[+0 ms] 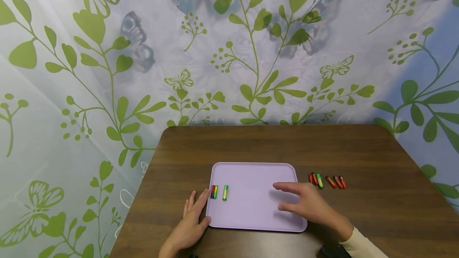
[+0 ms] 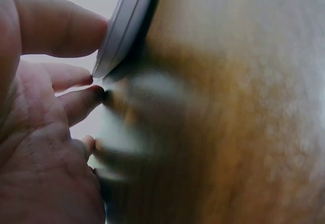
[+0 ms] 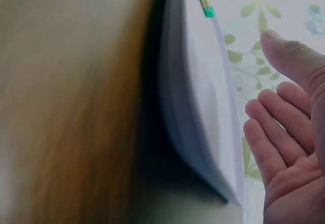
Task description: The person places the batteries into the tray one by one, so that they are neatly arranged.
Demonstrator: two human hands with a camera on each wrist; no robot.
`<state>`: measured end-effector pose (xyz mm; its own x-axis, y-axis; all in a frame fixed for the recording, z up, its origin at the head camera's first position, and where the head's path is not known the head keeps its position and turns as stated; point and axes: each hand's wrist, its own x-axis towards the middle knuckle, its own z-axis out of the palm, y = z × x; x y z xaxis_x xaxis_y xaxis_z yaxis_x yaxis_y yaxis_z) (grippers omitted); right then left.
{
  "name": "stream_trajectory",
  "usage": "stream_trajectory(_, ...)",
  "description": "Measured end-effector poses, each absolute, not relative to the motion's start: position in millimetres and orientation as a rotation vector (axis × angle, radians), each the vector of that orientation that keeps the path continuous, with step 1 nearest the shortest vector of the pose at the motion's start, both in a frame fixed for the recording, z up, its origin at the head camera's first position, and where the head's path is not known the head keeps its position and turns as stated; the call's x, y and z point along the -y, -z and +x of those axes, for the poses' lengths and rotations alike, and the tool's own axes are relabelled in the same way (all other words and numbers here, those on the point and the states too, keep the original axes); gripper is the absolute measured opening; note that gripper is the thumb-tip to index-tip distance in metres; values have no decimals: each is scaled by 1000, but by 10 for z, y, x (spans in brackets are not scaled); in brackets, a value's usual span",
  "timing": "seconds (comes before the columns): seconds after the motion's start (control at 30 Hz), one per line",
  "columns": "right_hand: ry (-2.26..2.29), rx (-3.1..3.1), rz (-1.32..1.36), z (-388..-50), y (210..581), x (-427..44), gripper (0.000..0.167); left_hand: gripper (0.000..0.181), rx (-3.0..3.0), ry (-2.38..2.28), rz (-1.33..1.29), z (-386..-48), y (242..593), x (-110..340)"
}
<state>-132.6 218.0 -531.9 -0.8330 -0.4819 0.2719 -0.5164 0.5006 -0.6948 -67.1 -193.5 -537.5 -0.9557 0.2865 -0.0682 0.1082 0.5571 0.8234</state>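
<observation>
A lilac tray (image 1: pixel 251 198) lies on the table. Near its left edge, a red battery (image 1: pixel 212 191) and a green one (image 1: pixel 215 192) sit side by side, while another green battery (image 1: pixel 225 192) lies a little to their right. My left hand (image 1: pixel 189 223) rests at the tray's left rim, its fingers extended; the left wrist view shows the thumb against the rim (image 2: pixel 122 28). Above the right part of the tray hovers my right hand (image 1: pixel 310 203), thumb and fingers apart. Nothing is in its palm (image 3: pixel 297 178) in the right wrist view.
On the brown wooden table (image 1: pixel 272 142), right of the tray, lie several red batteries (image 1: pixel 330 182) and a green battery (image 1: pixel 320 181). A leaf-patterned cloth (image 1: pixel 215 51) hangs behind the table's far edge.
</observation>
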Motion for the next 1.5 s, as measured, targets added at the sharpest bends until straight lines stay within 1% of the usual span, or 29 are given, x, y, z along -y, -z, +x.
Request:
stream_trajectory(0.23, -1214, 2674, 835, -1236, 5315, -2408, 55, 81, -2600, -1344, 330, -674, 5366, 1935)
stream_trajectory(0.43, -1229, 2689, 753, -1184, 5289, -2623, 58, 81, -2600, -1346, 336, -688, 5355, 1940)
stream_trajectory(0.8, -1099, 2662, 761, -1092, 5334, -2932, 61, 82, -2601, -1332, 327, -694, 5354, 1953)
stream_trajectory(1.13, -1038, 2712, 691, -1036, 5395, -3032, 64, 82, -2596, -1335, 322, -683, 5354, 1948)
stream_trajectory(1.5, -920, 2690, 712, -1038, 5476, -3011, 65, 82, -2589, -1333, 322, -666, 5366, 1940)
